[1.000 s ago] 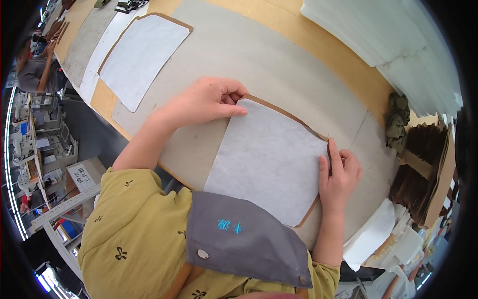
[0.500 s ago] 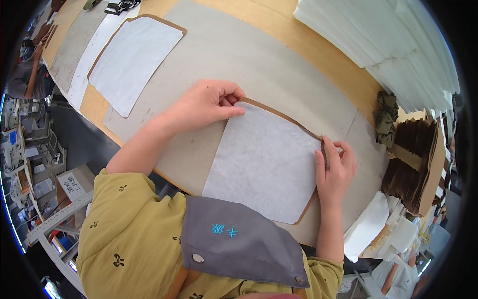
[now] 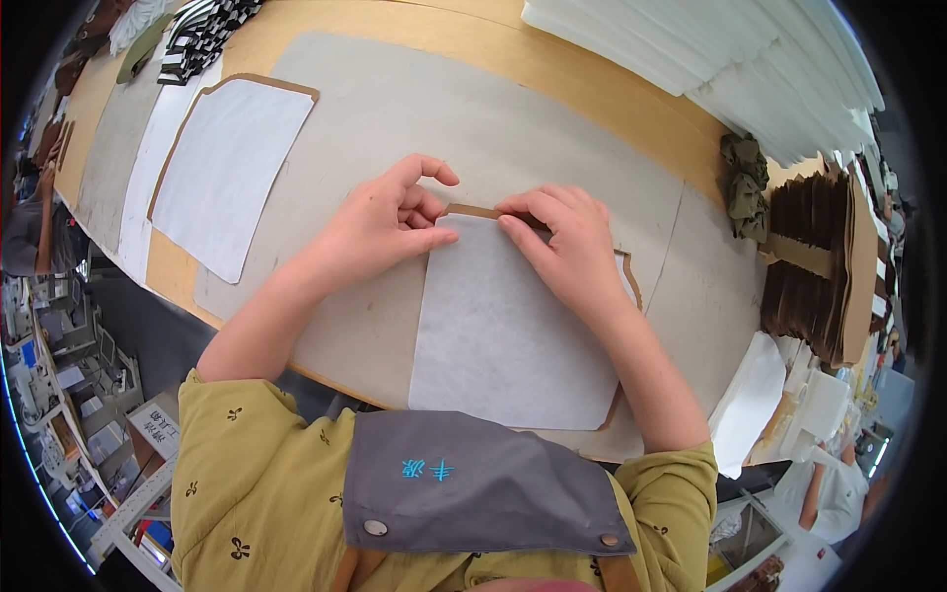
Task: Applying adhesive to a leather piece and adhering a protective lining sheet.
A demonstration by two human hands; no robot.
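Before me lies a white sheet [image 3: 513, 316] on a slightly larger brown piece, whose edge shows along the top and right side. My left hand [image 3: 390, 212] is at its upper left corner, thumb on the white face, other fingers curled behind and index finger raised. At the top edge, my right hand [image 3: 562, 237] pinches the brown border between thumb and fingers. The right forearm crosses the sheet's right part and hides some of it. A second white panel [image 3: 232, 173] with the same brown border rests farther left.
The grey mat [image 3: 375, 109] covers much of the wooden table. White layered material [image 3: 710, 59] is piled at the far right. A crumpled olive cloth [image 3: 745, 187] and a stack of brown pieces [image 3: 809, 266] stand right. Checkered strips [image 3: 202, 44] lie far left. Other people are at both sides.
My right hand has moved from the panel's right corner leftward along the top edge, close to my left hand. My left index finger has lifted. The whole view has shifted somewhat.
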